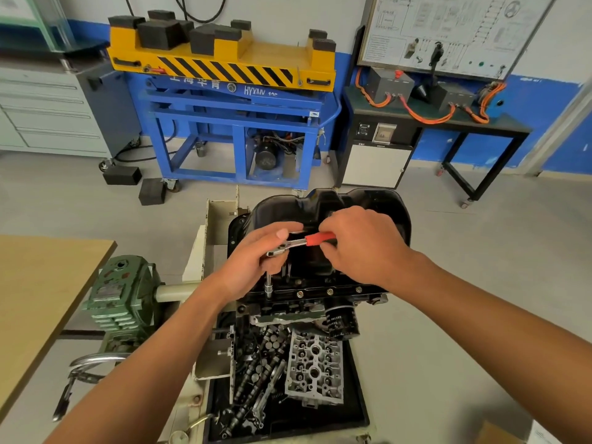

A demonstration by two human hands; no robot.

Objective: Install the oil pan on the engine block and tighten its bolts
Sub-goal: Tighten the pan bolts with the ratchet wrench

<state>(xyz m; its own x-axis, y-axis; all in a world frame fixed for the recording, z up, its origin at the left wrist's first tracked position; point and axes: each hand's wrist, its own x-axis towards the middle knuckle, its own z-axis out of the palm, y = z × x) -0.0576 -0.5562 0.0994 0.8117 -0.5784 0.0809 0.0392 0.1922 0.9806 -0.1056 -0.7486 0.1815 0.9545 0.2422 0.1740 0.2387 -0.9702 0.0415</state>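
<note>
A black oil pan (pixel 378 200) sits upside-up on the engine block (pixel 301 307), which is mounted on a stand. Bolts (pixel 330 292) line the pan's near flange. A ratchet (pixel 315 239) with a red handle stands over the flange's left end, its extension and socket (pixel 268 288) set down on a bolt there. My left hand (pixel 253 264) grips the ratchet head and the top of the extension. My right hand (pixel 362 245) is curled round the red handle, covering most of it.
A tray (pixel 355 408) below the block holds a cylinder head (pixel 315 370), camshafts and loose parts. A black oil filter (pixel 342 320) hangs off the block. The green gearbox (pixel 123 293) of the stand is at the left beside a wooden table (pixel 38 283). A blue lift cart (pixel 230 100) stands behind.
</note>
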